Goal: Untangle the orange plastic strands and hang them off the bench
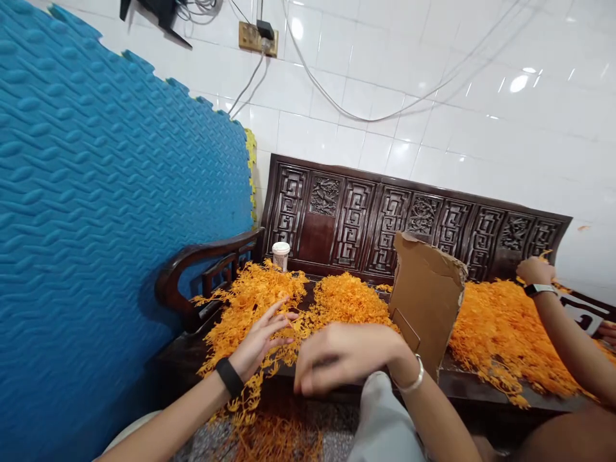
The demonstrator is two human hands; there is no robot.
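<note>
A: On the bench [462, 385], near its left end, a heap of orange plastic sprigs [250, 308]. Left hand [262, 337] is on it, fingers spread, palm down, fingertips touching the strands. Not gripping anything.

B: Right hand?

A: Right hand [341, 356] hovers just right of the left one, near edge of the bench, fingers curled downward. Blurred, so I cannot tell if it pinches a sprig. Silver bangle [411, 378] on that wrist, black band [230, 377] on the left wrist.

B: More sprigs?

A: Second heap [349, 298] just right of the first, farther back. Third, wider pile [500, 333] spreads across the right part of the bench. Loose strands hang over the near edge and lie on the floor [274, 436].

B: Between the piles?

A: Torn cardboard box [426, 301], standing upright, flap open, between the second heap and the right pile.

B: Anything else?

A: Small white-lidded cup [280, 255] far back by the carved dark backrest [385, 218]. Curved armrest [202, 263] at the left. Blue foam mat [110, 212] leans against the left wall. Another person's hand [534, 271], with a watch, reaches into the right pile from the right. White tiled wall [433, 96] behind, cables hanging from a socket [257, 37].
</note>
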